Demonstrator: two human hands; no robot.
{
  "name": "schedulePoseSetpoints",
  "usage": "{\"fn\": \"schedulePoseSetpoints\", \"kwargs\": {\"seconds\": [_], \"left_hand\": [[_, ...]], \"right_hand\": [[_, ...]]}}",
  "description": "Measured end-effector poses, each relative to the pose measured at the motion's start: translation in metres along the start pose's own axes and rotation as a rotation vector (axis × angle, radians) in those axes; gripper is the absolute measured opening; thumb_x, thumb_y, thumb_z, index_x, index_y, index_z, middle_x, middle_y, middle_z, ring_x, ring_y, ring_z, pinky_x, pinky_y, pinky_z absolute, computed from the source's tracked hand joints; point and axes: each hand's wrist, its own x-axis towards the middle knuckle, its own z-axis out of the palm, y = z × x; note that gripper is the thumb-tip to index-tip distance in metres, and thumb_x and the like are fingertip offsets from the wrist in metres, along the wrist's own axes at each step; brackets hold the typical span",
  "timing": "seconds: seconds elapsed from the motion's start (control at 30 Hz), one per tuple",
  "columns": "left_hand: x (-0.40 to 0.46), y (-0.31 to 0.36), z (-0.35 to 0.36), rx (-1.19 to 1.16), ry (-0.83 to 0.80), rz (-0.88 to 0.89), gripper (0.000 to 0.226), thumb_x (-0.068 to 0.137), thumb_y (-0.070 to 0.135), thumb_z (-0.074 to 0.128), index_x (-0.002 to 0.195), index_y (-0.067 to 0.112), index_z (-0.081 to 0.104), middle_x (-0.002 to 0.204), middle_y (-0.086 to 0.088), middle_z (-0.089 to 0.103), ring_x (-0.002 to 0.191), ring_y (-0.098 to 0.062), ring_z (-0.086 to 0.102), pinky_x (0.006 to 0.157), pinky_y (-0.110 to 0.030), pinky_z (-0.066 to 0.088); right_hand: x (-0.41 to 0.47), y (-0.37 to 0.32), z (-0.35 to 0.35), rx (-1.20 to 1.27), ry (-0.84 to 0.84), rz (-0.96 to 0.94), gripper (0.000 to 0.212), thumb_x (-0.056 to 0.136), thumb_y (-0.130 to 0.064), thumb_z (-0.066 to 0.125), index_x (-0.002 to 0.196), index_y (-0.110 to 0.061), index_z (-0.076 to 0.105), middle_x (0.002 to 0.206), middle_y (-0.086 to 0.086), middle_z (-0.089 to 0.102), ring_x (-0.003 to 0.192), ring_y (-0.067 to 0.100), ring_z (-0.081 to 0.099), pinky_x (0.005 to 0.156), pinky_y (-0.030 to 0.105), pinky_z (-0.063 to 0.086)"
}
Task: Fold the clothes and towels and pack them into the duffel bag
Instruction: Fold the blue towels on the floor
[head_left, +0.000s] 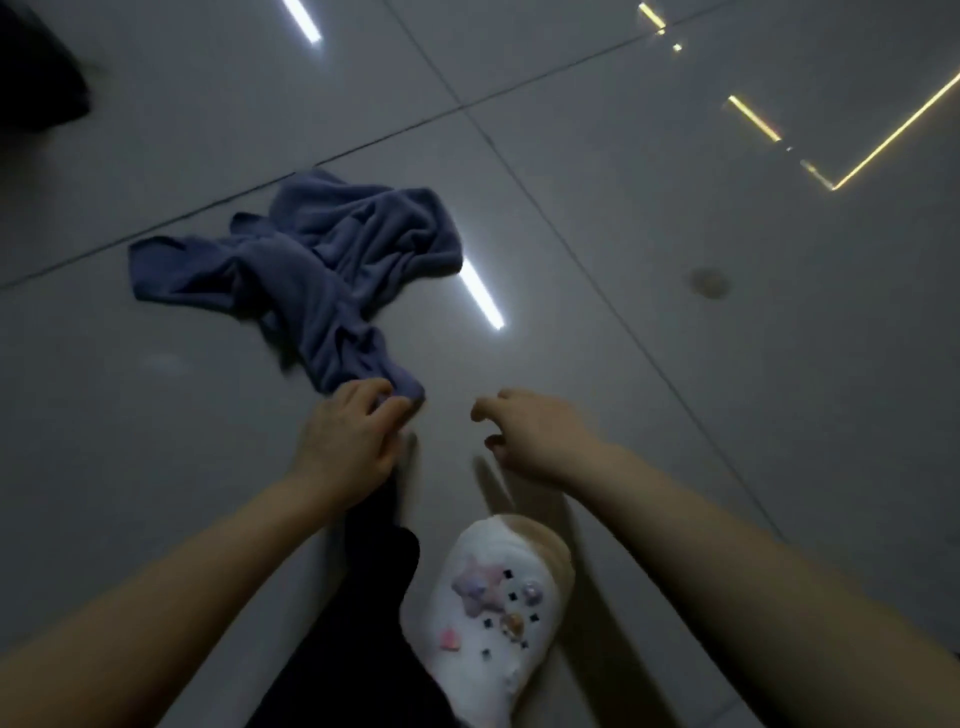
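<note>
A crumpled blue towel (317, 265) lies on the grey tiled floor, left of centre. My left hand (348, 431) pinches the towel's near corner between thumb and fingers. My right hand (530, 431) hovers a little to the right of that corner, fingers loosely curled, holding nothing. A dark shape (36, 67) sits at the top left edge; whether it is the duffel bag is unclear.
The glossy grey floor (675, 364) reflects ceiling light strips. Near the bottom centre are a white clog with charms (493, 613) on my foot and my dark trouser leg (363, 597). A small round mark (709, 283) shows on a tile at right.
</note>
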Motion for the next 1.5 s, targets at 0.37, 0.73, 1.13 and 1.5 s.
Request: {"fn": "schedulePoseSetpoints", "kwargs": {"seconds": [0.37,0.73,1.13,1.5], "left_hand": [[-0.021,-0.035,0.03,-0.064,-0.029,0.057,0.025,0.084,0.02,0.047,0.074,0.002,0.061,0.082,-0.016,0.057,0.069,-0.03,0.049,0.056,-0.038,0.047],[-0.033,-0.043,0.015,0.035,-0.03,0.306,0.037,0.072,0.023,0.05,0.101,0.02,0.074,0.124,-0.016,0.057,0.104,-0.036,0.057,0.072,-0.039,0.056],[-0.005,-0.027,-0.028,-0.334,0.066,0.06,0.033,0.084,0.036,0.044,0.082,0.01,0.064,0.082,-0.004,0.063,0.075,-0.016,0.052,0.067,-0.031,0.044],[0.019,-0.007,-0.071,-0.371,-0.007,0.063,0.028,0.086,0.041,0.055,0.096,0.017,0.065,0.083,0.003,0.06,0.068,-0.009,0.052,0.06,-0.023,0.041]], "right_hand": [[0.018,-0.05,0.073,0.712,0.137,0.276,0.028,0.092,-0.021,0.056,0.119,-0.02,0.06,0.109,0.006,0.067,0.1,0.026,0.061,0.086,0.031,0.047],[0.02,-0.091,0.088,0.519,0.008,0.182,0.034,0.091,-0.028,0.058,0.12,-0.012,0.053,0.119,0.014,0.056,0.11,0.033,0.054,0.086,0.036,0.041],[0.025,-0.078,0.064,1.073,0.131,0.229,0.012,0.093,-0.032,0.058,0.086,-0.024,0.052,0.085,-0.004,0.06,0.084,0.02,0.059,0.069,0.029,0.045],[-0.005,-0.042,-0.002,0.766,0.402,0.153,0.006,0.091,-0.016,0.057,0.09,-0.02,0.062,0.078,-0.003,0.06,0.075,0.018,0.056,0.063,0.022,0.04]]}}
